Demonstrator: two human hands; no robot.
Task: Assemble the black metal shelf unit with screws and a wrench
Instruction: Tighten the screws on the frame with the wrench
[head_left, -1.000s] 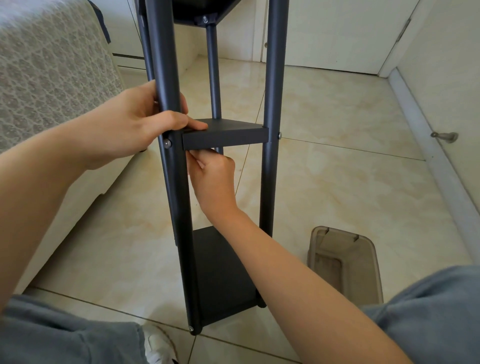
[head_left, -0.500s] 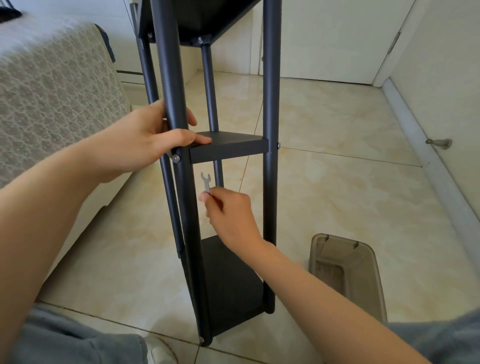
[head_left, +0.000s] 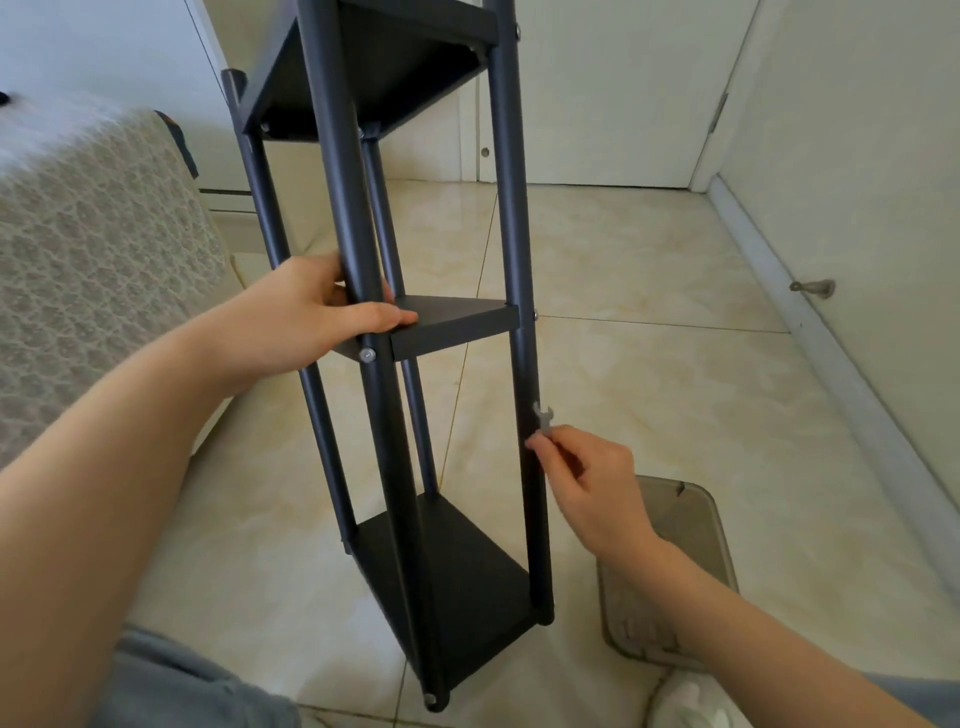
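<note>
The black metal shelf unit (head_left: 511, 208) stands on the tiled floor, with three shelves between its round posts. My left hand (head_left: 306, 317) grips the near-left post at the middle shelf (head_left: 452, 322), thumb lying on the shelf's top. A silver screw (head_left: 367, 355) shows on that post just below my thumb. My right hand (head_left: 592, 483) pinches a small grey wrench (head_left: 544, 418), held upright just right of the near-right post, below a second screw (head_left: 535, 314) at the middle shelf.
A translucent brown plastic box (head_left: 711, 540) lies on the floor at the lower right, under my right forearm. A sofa with a patterned cover (head_left: 93, 249) fills the left side. White doors and a wall with a doorstop (head_left: 813, 287) bound the right.
My right hand drew the wrench out from under the middle shelf and carried it rightwards, past the near-right post to its outer side. My left hand kept its grip.
</note>
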